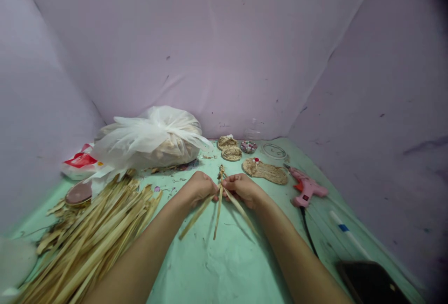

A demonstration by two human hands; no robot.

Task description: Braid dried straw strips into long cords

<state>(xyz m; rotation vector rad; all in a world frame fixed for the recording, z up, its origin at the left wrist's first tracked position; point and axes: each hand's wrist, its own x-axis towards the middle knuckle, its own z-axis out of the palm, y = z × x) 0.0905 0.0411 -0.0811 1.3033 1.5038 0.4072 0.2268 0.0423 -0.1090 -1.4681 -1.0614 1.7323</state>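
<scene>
Both hands meet at a short braid (221, 173) of dry tan fibre strips over the green table. My left hand (204, 187) is closed, its fingertips pinching the left strip (198, 216) near the braid. Opposite it, my right hand (241, 189) pinches the right strip (241, 211) just below the braided part. A middle strip (218, 215) hangs between the hands toward me. The knotted top end of the braid points away from me. Beyond the right hand lies a woven sole-shaped piece (266, 171) with a red and white decoration.
A pile of dry strips (101, 229) lies left, near a stuffed white plastic bag (154, 140). Farther back are another woven piece (230, 149) and a bead container (248, 146). At right are a pink glue gun (307, 188), a pen (345, 229) and a dark phone (371, 283).
</scene>
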